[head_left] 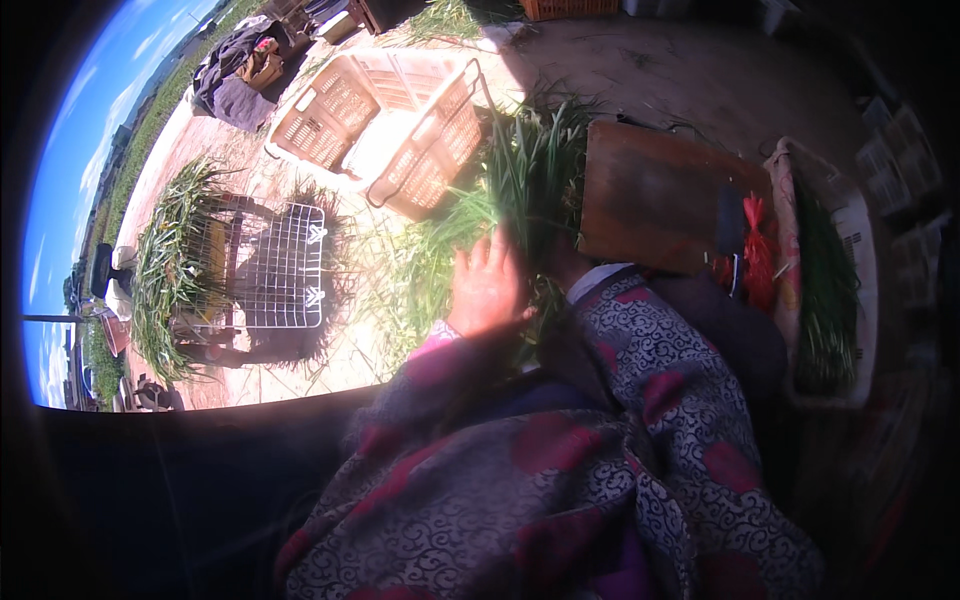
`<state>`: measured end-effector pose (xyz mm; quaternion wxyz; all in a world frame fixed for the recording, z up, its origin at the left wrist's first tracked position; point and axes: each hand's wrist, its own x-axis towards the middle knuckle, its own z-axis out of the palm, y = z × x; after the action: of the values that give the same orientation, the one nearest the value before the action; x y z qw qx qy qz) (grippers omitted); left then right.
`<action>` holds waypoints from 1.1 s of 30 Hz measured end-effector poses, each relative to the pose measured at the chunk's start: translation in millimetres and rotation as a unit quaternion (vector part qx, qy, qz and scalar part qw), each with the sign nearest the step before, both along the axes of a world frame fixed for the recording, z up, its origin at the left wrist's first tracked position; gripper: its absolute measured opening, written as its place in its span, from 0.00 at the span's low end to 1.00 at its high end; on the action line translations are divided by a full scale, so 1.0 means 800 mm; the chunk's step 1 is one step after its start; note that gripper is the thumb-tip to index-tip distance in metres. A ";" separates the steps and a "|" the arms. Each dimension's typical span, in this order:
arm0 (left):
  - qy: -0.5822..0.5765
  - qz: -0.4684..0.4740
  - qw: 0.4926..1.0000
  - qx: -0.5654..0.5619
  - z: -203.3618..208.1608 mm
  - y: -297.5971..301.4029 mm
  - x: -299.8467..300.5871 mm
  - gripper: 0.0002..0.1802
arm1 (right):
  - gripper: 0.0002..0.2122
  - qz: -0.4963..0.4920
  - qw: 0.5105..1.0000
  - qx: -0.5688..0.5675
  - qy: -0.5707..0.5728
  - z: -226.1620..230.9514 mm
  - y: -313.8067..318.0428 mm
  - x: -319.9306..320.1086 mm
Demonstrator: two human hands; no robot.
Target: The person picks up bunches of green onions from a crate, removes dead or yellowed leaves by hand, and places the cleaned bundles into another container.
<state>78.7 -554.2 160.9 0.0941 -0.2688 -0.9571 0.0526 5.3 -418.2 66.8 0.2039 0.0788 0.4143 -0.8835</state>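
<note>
A bunch of long green chive-like leaves [540, 165] rises in front of me, partly in shade. My left hand [490, 285] lies against the sunlit loose leaves [435, 250] at the bunch's left side, its fingers stretched out. In shade at the base of the bunch is my right hand [568, 262]; its fingers are too dark to make out. To the right of the bunch is a brown board [665, 190].
A pale plastic crate [425, 155] stands beyond the leaves. On the left, leaves [180, 265] hang beside a white wire rack [275, 265]. Red plastic strips [760, 255] hang by the board. A crate [862, 290] at right holds green bundles [825, 290].
</note>
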 end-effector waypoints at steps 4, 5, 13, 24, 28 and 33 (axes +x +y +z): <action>-0.109 -0.036 0.953 0.281 0.037 -0.016 -0.007 0.36 | 0.28 0.029 0.999 0.027 0.011 0.003 0.018 -0.003; -0.131 -0.005 0.914 0.383 0.031 -0.039 -0.008 0.31 | 0.28 0.051 0.998 0.022 0.009 0.002 0.004 -0.001; -0.274 0.118 0.512 0.805 -0.058 -0.050 -0.050 0.36 | 0.27 0.077 0.997 0.022 0.021 -0.008 0.012 -0.007; -0.512 0.179 0.220 0.811 -0.087 -0.053 -0.035 0.14 | 0.27 0.077 0.990 0.096 0.074 -0.020 0.025 -0.039; -0.479 0.170 0.409 0.758 -0.073 -0.070 -0.040 0.15 | 0.27 0.079 0.993 -0.059 -0.065 0.017 0.015 -0.044; -0.457 0.140 0.406 0.779 -0.076 -0.084 -0.036 0.23 | 0.26 0.081 0.993 0.046 0.073 0.052 -0.017 -0.025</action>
<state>49.5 -621.3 100.2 -0.1973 0.0737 -0.5103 -0.8338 -14.7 -431.5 108.6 0.2399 -0.0103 0.4737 -0.8473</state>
